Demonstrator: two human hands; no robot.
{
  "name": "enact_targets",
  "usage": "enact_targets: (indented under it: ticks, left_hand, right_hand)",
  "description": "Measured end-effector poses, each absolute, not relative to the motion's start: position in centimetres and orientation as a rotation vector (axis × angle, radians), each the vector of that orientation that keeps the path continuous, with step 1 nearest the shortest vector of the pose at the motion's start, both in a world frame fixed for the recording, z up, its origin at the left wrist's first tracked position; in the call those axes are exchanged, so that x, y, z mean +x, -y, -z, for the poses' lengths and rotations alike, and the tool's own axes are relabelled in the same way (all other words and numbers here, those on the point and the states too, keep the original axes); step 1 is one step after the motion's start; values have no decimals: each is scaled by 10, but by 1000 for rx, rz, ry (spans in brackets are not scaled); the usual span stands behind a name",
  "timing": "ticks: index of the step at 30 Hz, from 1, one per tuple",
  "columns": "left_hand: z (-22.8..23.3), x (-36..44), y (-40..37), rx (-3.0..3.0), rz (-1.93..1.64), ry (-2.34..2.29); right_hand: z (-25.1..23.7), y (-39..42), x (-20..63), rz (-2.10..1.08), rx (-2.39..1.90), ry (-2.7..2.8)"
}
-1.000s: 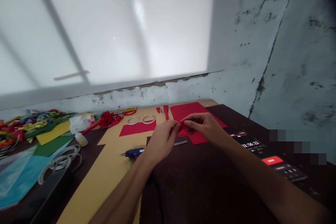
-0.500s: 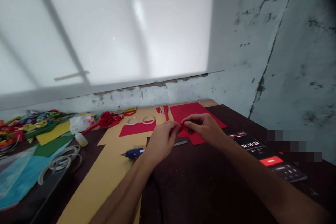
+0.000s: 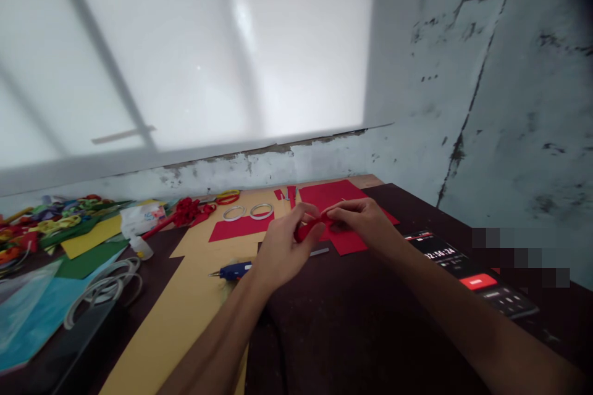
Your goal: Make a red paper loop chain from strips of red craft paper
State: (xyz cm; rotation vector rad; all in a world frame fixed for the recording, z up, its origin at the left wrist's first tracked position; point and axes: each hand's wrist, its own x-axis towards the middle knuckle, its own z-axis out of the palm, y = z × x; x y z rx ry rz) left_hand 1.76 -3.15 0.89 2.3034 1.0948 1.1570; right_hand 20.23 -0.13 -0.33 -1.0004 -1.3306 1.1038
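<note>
My left hand (image 3: 282, 245) and my right hand (image 3: 365, 222) meet above the dark table (image 3: 370, 333), both pinching one small red paper piece (image 3: 311, 227) between fingertips. The piece looks rolled or folded; its exact shape is hard to tell. Just behind the hands lies a large red sheet (image 3: 336, 197), and a smaller red sheet (image 3: 238, 228) lies to the left. A blue glue gun (image 3: 233, 270) rests on the tan sheet (image 3: 185, 302) close to my left wrist.
Two tape rings (image 3: 250, 212) sit on the tan sheet near a red paper flower (image 3: 185, 211). Coloured paper sheets, paper loops (image 3: 50, 222) and a white cord (image 3: 99, 287) crowd the left side. A phone (image 3: 472, 274) showing a timer lies at right. A peeling wall (image 3: 509, 105) stands close behind.
My left thumb has shifted up over the red piece, which now shows more between the fingers. Both hands stay in nearly the same spot.
</note>
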Motion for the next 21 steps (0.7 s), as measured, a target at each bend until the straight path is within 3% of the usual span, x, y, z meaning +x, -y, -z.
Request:
enact_targets:
  ticks: [21]
  left_hand:
    - [-8,14,23,2032,-1201,-1178]
  right_hand:
    - [3,5,199,-1299,-842,1356]
